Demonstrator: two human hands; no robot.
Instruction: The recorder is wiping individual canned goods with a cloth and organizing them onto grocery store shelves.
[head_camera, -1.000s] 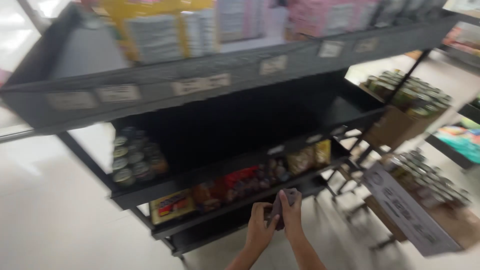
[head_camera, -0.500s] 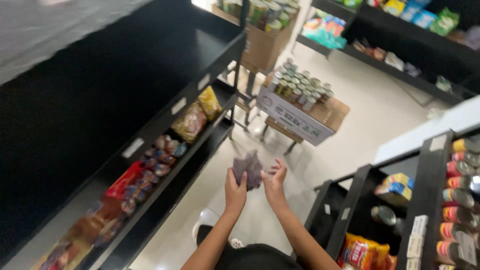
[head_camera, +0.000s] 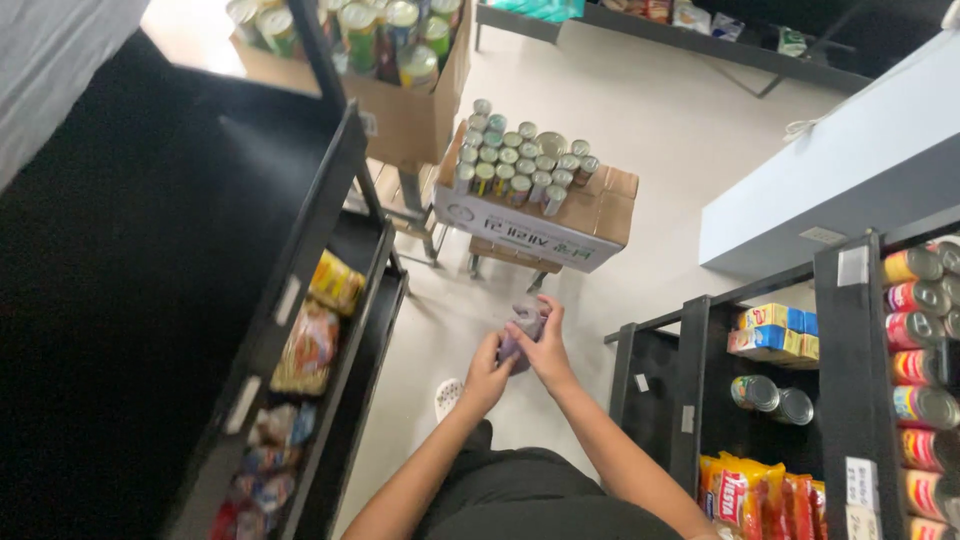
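Hands meet in front of the person's body over the pale floor (head_camera: 640, 150) of a shop aisle, both closed around a small purplish packet (head_camera: 524, 325). Left hand (head_camera: 487, 377) grips the packet from below and behind, fingers curled about its lower part; right hand (head_camera: 543, 345) wraps it from the side, thumb and fingers pressed against its upper edge. What kind of packet it is cannot be told, since it is blurred and mostly covered. To the person's left stands a black shelf rack (head_camera: 330, 200) holding yellow and orange snack bags (head_camera: 322, 325) on a lower tier. Just beyond the hands, a cardboard box (head_camera: 590, 215) rests on a low stand, its top packed with upright cans (head_camera: 520, 160); a second box of larger cans (head_camera: 385, 35) sits behind it. To the right, another black rack (head_camera: 700, 400) carries stacked small boxes (head_camera: 775, 332), tins lying on their sides (head_camera: 915, 330) and red and yellow bags (head_camera: 760, 495). A white slipper (head_camera: 449, 397) shows on the floor below the hands.
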